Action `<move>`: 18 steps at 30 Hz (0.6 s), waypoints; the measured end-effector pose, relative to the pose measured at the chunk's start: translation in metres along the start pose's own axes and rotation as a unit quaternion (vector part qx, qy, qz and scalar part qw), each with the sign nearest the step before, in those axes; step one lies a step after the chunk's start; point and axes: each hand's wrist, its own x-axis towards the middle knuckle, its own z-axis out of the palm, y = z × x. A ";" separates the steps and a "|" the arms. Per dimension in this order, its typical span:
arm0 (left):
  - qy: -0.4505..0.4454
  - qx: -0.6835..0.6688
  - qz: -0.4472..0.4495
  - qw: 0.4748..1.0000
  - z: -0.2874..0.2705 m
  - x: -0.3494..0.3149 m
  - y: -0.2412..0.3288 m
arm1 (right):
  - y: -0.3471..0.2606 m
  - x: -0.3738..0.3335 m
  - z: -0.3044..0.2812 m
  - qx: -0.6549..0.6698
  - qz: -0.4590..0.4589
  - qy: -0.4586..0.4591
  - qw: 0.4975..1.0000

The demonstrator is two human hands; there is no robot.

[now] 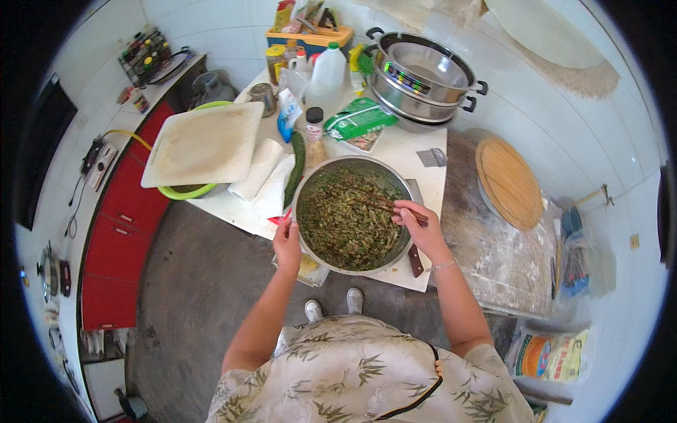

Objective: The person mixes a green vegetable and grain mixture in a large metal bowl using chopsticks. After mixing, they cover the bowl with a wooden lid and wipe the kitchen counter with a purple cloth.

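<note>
Head view, bowl point(395, 180), between both hands point(286, 244) point(419, 224)

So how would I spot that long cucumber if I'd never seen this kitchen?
On the white table, find the big metal bowl whose rim the left hand holds. Just left of it, beside a crumpled white sheet, lies the cucumber. Its long, slim, dark green body stands out against the silver bowl and pale sheet.
</note>
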 end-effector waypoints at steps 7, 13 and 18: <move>0.026 0.019 -0.012 0.999 -0.004 -0.020 -0.005 | 0.025 0.077 0.020 -0.058 -0.063 -0.067 0.994; 0.041 0.030 -0.023 0.998 -0.009 -0.026 0.003 | 0.034 0.084 0.004 0.042 -0.041 -0.083 0.995; 0.056 0.017 -0.028 0.998 -0.002 -0.024 0.003 | 0.043 0.108 0.020 0.057 -0.039 -0.101 0.992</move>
